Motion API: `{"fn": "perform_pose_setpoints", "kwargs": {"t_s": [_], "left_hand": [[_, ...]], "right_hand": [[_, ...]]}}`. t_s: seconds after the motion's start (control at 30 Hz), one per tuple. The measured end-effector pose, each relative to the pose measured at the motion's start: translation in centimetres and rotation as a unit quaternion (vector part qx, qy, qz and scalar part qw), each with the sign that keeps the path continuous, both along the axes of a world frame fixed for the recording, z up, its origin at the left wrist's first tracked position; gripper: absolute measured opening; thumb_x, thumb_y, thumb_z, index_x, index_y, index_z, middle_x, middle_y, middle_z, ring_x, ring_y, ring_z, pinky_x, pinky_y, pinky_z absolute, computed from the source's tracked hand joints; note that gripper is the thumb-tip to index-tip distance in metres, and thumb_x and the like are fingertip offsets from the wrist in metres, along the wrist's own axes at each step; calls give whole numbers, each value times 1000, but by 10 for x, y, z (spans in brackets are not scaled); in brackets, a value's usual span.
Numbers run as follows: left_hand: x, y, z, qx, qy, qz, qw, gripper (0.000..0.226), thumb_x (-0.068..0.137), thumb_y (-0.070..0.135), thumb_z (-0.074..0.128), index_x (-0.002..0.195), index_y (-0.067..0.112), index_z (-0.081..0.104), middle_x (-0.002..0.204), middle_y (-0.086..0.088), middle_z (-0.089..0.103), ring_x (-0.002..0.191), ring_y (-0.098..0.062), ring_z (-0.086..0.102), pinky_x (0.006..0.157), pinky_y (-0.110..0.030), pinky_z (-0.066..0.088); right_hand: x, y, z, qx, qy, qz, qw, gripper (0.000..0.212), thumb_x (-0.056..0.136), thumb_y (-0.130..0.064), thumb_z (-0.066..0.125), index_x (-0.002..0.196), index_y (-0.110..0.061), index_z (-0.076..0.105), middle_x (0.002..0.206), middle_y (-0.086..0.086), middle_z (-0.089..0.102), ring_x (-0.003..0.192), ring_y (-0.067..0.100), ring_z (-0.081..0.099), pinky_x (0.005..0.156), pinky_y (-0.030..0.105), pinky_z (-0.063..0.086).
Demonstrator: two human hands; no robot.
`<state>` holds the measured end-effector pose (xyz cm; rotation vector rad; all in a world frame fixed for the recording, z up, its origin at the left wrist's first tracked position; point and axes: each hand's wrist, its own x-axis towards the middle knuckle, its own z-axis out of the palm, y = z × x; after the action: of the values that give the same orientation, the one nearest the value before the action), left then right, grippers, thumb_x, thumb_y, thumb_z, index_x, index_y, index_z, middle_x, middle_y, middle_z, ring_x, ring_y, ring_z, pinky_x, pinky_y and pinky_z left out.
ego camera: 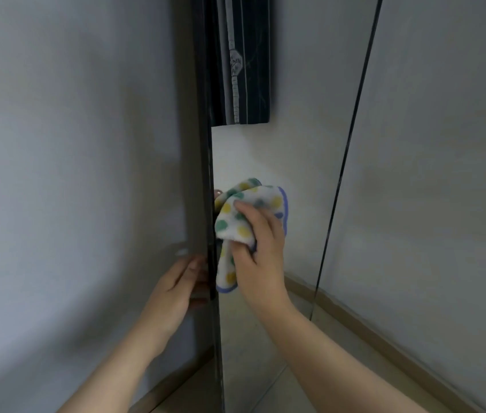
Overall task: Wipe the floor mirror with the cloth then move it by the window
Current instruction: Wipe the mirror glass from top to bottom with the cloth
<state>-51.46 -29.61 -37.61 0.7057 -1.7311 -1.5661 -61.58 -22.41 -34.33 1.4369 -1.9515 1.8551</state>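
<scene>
Left hand (182, 284): fingers curled round the mirror's left edge, thumb on the near side; holds it at mid-low height
Right hand (261, 257): fingers closed on a bunched cloth, thumb tucked under the folds, index finger laid across the top; pressed toward the glass
Cloth (235, 222): white with green and yellow dots and a blue-violet hem; crumpled, one end hanging below the hand, against the glass just beside the left edge
Floor mirror (295, 174): upright, seen at a steep angle, standing near the wall
Frame (206, 144): dark, narrow, running top to bottom on the left side
Wall (57, 144): plain, pale grey, behind and to both sides
Baseboard (384, 329): beige strip along the wall foot at right
Floor (176, 403): tan surface at bottom
</scene>
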Motion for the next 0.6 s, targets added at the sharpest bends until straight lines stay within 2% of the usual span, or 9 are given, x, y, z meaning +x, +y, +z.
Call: {"fn": "perform_pose_setpoints", "kwargs": {"t_s": [0.07, 0.1, 0.2, 0.27, 0.3, 0.37, 0.43, 0.53, 0.6], "left_hand": [[3, -5, 3, 118, 39, -15, 992, 30, 98, 28, 34, 100, 21, 63, 91, -8, 72, 83, -20, 68, 77, -36, 54], [4, -8, 4, 149, 52, -15, 987, 34, 97, 32, 33, 101, 19, 64, 90, -9, 73, 81, -22, 68, 79, -40, 53], [3, -8, 7, 153, 55, -34, 986, 44, 96, 39, 29, 90, 15, 66, 77, -3, 73, 70, -16, 68, 71, -34, 50], [1, -5, 8, 150, 54, -43, 986, 46, 96, 39, 27, 87, 13, 65, 75, -3, 73, 69, -15, 68, 72, -34, 50], [0, -4, 8, 151, 60, -38, 986, 46, 96, 38, 28, 87, 14, 66, 76, -3, 73, 69, -15, 68, 74, -34, 50], [-2, -4, 4, 146, 63, -26, 987, 44, 96, 37, 29, 87, 18, 67, 82, -5, 74, 76, -18, 69, 80, -39, 51], [-4, 0, 1, 126, 66, -28, 989, 37, 95, 35, 33, 92, 22, 67, 90, -5, 73, 87, -22, 67, 85, -41, 50], [-5, 5, -4, 84, 62, -22, 994, 19, 87, 34, 50, 96, 25, 64, 96, 0, 71, 96, -20, 65, 88, -37, 49], [-5, 5, -7, -13, 9, -13, 1000, 8, 85, 34, 59, 93, 36, 60, 92, 17, 70, 92, -3, 64, 86, -26, 51]], "right_hand": [[7, 6, -10, -3, 74, -6, 997, 42, 78, -21, 46, 114, -42, 47, 115, -28, 39, 116, 6, 35, 103, 20, 26], [9, 9, -25, 9, 116, -11, 993, 44, 74, -19, 48, 115, -37, 46, 117, -22, 41, 115, 8, 37, 103, 19, 25], [6, 19, -75, 70, 193, -21, 979, 47, 67, -16, 57, 111, -31, 48, 116, -13, 42, 106, 15, 41, 102, 21, 27], [1, 18, -79, 74, 170, -25, 982, 45, 67, -17, 57, 109, -32, 47, 115, -13, 41, 105, 18, 42, 98, 28, 31], [-1, 14, -68, 65, 140, -29, 988, 45, 68, -20, 53, 110, -33, 46, 116, -13, 41, 108, 19, 41, 99, 27, 30], [-2, 3, -40, 39, 70, -33, 996, 44, 72, -25, 46, 114, -37, 43, 118, -16, 40, 113, 13, 36, 101, 17, 25], [-2, 1, -35, 14, 78, -34, 996, 41, 74, -24, 48, 114, -34, 44, 118, -15, 41, 112, 10, 35, 101, 14, 23], [-2, 16, -92, 82, 142, -22, 986, 39, 70, -24, 53, 109, -28, 47, 114, -9, 40, 110, 11, 38, 102, 31, 27], [-5, 28, -123, 140, 93, -7, 986, 38, 70, -27, 50, 107, -30, 49, 111, -13, 40, 107, 11, 41, 96, 33, 33]]}}
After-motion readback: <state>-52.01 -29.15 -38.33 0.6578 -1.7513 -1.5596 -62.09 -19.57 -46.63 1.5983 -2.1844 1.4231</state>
